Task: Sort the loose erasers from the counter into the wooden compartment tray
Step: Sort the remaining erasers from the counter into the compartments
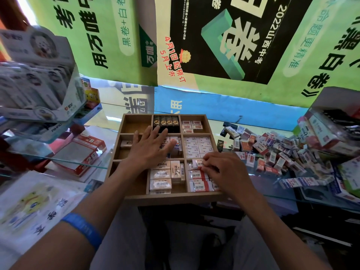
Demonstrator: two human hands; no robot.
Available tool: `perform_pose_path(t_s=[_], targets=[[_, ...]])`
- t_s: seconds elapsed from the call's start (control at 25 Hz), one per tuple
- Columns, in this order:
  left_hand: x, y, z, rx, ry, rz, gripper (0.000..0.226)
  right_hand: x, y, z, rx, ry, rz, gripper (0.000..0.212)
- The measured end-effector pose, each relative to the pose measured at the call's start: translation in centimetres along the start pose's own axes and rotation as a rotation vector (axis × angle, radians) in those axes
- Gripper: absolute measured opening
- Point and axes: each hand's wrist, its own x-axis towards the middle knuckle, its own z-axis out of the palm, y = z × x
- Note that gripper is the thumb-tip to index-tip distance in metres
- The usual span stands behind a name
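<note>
While the right hand (pixel 224 170) pinches a white-and-red 2B eraser (pixel 198 164) over the wooden compartment tray's (pixel 171 196) near-right compartment, long axis crosswise, the left hand (pixel 150 148) rests flat, fingers (pixel 153 131) spread and holding nothing.

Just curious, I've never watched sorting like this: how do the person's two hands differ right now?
The left hand lies flat with fingers spread over the tray's middle; the right hand has its fingers curled, pinching a 2B eraser. The left holds nothing; the right works at the near-right compartment. The left forearm wears a blue wristband; the right is bare. Both are over the tray.
</note>
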Motion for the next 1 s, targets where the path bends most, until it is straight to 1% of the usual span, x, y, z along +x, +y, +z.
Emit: perform_pose_path(t_s=[0.04, 0.12, 0.28, 0.36, 0.4, 0.44, 0.48, 0.52, 0.56, 0.6, 0.64, 0.68, 0.72, 0.76, 0.84, 0.88, 0.92, 0.96, 1.0], targets=[[-0.1, 0.0, 0.1, 0.001, 0.001, 0.001, 0.078, 0.0, 0.0, -0.1, 0.024, -0.012, -0.005, 0.011], [-0.2, -0.1, 0.4, 0.016, 0.016, 0.002, 0.081, -0.2, -0.1, -0.6, 0.126, -0.105, -0.011, 0.014], [0.0, -0.2, 0.6, 0.041, 0.036, 0.002, 0.077, -0.7, -0.3, -2.5, 0.264, -0.292, -0.004, 0.02], [0.0, -0.2, 0.6, 0.058, 0.034, 0.004, 0.077, -0.6, 0.0, -3.1, 0.319, -0.356, -0.004, 0.021], [0.0, -0.2, 0.6, 0.063, 0.033, 0.003, 0.078, -0.4, 0.5, -3.2, 0.344, -0.333, 0.016, 0.019], [0.0, -0.2, 0.6, 0.066, 0.033, 0.003, 0.079, -0.1, 1.4, -2.9, 0.357, -0.24, 0.074, 0.018], [0.0, -0.2, 0.6, 0.068, 0.031, 0.004, 0.079, 0.4, 2.7, -2.6, 0.354, -0.098, 0.18, 0.016], [0.0, -0.2, 0.5, 0.068, 0.03, 0.005, 0.08, 0.8, 4.5, -2.3, 0.288, 0.059, 0.313, 0.015], [0.0, -0.1, 0.5, 0.071, 0.028, 0.006, 0.08, 1.3, 6.3, -2.0, 0.147, 0.171, 0.431, 0.016], [-0.1, 0.0, 0.5, 0.074, 0.028, 0.006, 0.081, 1.5, 8.0, -1.9, -0.031, 0.197, 0.516, 0.019], [-0.2, 0.0, 0.5, 0.076, 0.03, 0.006, 0.081, 1.6, 9.3, -1.7, -0.175, 0.148, 0.572, 0.024], [-0.2, 0.1, 0.4, 0.076, 0.034, 0.006, 0.081, 1.7, 10.3, -1.5, -0.256, 0.072, 0.604, 0.027], [-0.2, 0.1, 0.3, 0.075, 0.037, 0.007, 0.081, 1.9, 10.8, -1.3, -0.275, 0.013, 0.613, 0.03], [-0.2, 0.1, 0.3, 0.074, 0.038, 0.008, 0.081, 2.1, 11.0, -1.2, -0.264, -0.009, 0.616, 0.03], [-0.1, 0.1, 0.4, 0.069, 0.045, 0.006, 0.08, 2.6, 11.0, -1.0, -0.247, 0.03, 0.617, 0.024], [0.0, 0.0, 0.5, 0.065, 0.049, 0.004, 0.08, 2.7, 10.9, -1.0, -0.226, 0.089, 0.618, 0.02], [0.0, 0.0, 0.6, 0.063, 0.053, 0.004, 0.08, 2.8, 10.4, -1.3, -0.154, 0.17, 0.616, 0.017], [0.1, 0.0, 0.6, 0.062, 0.057, 0.004, 0.08, 2.7, 9.9, -1.7, 0.032, 0.244, 0.629, 0.017], [0.1, 0.0, 0.6, 0.062, 0.06, 0.005, 0.079, 2.6, 9.1, -2.1, 0.343, 0.277, 0.666, 0.019]])
